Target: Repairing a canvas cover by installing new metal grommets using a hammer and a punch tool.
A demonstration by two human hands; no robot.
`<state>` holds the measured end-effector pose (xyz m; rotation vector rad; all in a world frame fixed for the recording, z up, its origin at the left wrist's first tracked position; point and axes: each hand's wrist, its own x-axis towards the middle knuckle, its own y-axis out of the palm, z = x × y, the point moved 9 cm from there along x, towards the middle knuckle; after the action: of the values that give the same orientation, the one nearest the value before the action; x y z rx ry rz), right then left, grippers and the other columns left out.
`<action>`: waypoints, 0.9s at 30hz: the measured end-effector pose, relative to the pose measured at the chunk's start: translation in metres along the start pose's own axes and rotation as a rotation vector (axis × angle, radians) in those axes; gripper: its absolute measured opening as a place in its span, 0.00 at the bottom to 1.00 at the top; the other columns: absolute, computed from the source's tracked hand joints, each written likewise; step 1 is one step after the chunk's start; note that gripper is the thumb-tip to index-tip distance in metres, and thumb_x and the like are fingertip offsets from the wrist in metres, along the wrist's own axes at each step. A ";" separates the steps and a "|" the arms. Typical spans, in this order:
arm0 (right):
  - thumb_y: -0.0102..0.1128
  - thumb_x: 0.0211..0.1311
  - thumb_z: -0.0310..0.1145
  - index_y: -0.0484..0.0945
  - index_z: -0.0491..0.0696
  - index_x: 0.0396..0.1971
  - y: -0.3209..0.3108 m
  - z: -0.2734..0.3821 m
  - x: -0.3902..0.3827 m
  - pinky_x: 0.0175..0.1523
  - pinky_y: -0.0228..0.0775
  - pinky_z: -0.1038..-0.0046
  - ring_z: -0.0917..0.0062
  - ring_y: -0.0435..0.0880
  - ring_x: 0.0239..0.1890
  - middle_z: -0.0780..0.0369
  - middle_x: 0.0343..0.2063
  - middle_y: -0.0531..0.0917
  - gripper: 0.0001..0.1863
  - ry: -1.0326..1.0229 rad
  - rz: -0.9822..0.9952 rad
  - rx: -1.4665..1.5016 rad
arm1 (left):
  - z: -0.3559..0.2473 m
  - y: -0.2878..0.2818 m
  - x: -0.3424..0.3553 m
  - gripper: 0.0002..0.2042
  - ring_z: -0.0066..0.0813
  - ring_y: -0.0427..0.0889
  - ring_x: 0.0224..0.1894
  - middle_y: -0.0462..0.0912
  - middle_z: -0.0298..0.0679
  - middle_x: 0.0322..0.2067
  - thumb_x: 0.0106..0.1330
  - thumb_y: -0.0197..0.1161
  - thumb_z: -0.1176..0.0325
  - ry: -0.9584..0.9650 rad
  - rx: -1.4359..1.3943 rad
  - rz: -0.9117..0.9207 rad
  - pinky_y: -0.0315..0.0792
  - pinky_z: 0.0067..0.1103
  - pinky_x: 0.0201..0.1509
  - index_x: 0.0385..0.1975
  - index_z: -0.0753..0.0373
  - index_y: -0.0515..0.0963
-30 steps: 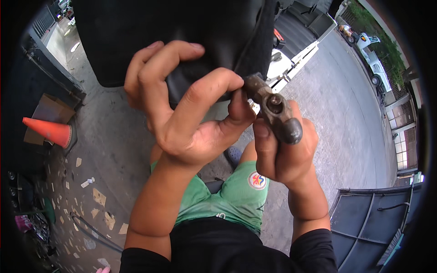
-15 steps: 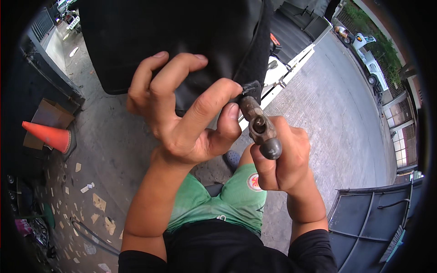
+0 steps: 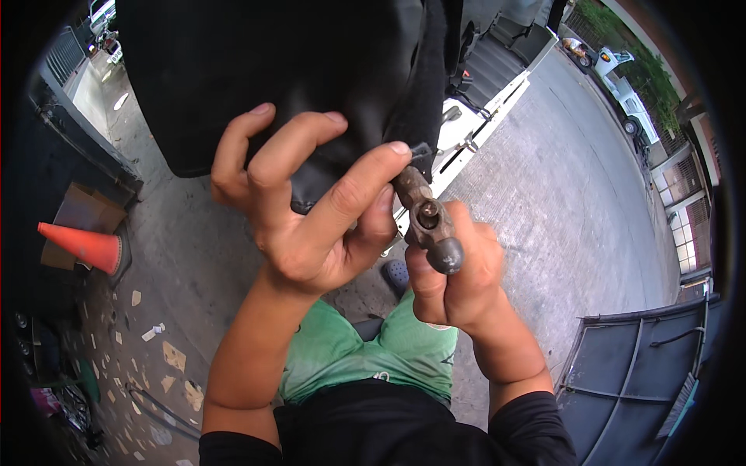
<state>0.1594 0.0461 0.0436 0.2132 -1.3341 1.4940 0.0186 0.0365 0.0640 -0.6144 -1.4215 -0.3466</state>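
- Hammer point(image 3: 426, 221), one, ball-peen type, worn dark metal: in front of my chest, just below the corner of the black cover. The rounded end faces me; the other end points up and to the left, close to my left fingertips. Contact between hammer and cover: cannot be told.
- Right hand point(image 3: 466, 272), mine: grip clamped on the hammer just below its head, thumb laid along the near side.
- Black cover point(image 3: 272, 70), one, smooth sheet with a folded, duller right-hand edge: upper middle, hanging in front of me.
- Left hand point(image 3: 299, 225), mine: forefinger tip at the cover's lower corner, thumb bent beneath it beside the hammer head, remaining fingers spread and curved before the sheet. Whether this grip pinches anything I cannot tell.
- White metal edge point(image 3: 466, 147), with a dark ribbed bed point(image 3: 509, 74) beyond: behind the cover, to its right.
- Green shorts point(image 3: 326, 342) and black shirt point(image 3: 365, 427): worn by me.
- Blue-grey clog point(image 3: 396, 272), one: on the concrete floor point(image 3: 536, 186).
- Orange cone point(image 3: 81, 241), one: at left, before a cardboard box point(image 3: 85, 206).
- Paper scraps point(image 3: 174, 356), several: floor, lower left.
- Dark metal panel point(image 3: 622, 373), one: lower right.
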 end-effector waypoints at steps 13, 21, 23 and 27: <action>0.57 0.71 0.28 0.78 0.35 0.43 0.007 0.001 -0.003 0.24 0.75 0.69 0.66 0.84 0.18 0.59 0.21 0.81 0.10 0.134 -0.191 0.388 | -0.003 0.005 0.003 0.11 0.31 0.75 0.46 0.80 0.36 0.37 0.65 0.62 0.64 0.016 -0.089 -0.018 0.69 0.48 0.64 0.38 0.62 0.88; 0.55 0.74 0.30 0.78 0.36 0.53 -0.007 -0.011 -0.011 0.33 0.76 0.72 0.71 0.87 0.25 0.60 0.26 0.84 0.16 0.400 -0.039 0.455 | 0.001 0.006 0.001 0.11 0.30 0.76 0.44 0.81 0.36 0.34 0.62 0.64 0.62 0.003 -0.075 -0.018 0.68 0.47 0.65 0.36 0.60 0.88; 0.58 0.73 0.32 0.80 0.36 0.49 -0.018 -0.011 -0.023 0.33 0.76 0.73 0.73 0.86 0.26 0.58 0.29 0.85 0.14 0.323 -0.233 0.600 | 0.001 0.002 0.005 0.10 0.31 0.76 0.44 0.81 0.36 0.34 0.61 0.65 0.63 -0.012 -0.073 -0.023 0.68 0.46 0.65 0.35 0.60 0.89; 0.61 0.69 0.29 0.81 0.37 0.39 -0.029 -0.007 -0.018 0.28 0.75 0.70 0.70 0.84 0.22 0.57 0.28 0.84 0.09 0.176 -0.301 0.317 | 0.000 0.004 0.007 0.07 0.31 0.77 0.43 0.81 0.36 0.32 0.57 0.68 0.66 -0.099 -0.080 -0.043 0.68 0.45 0.66 0.32 0.59 0.89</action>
<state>0.1926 0.0360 0.0459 0.4536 -0.8778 1.4227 0.0221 0.0409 0.0696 -0.6740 -1.5229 -0.4135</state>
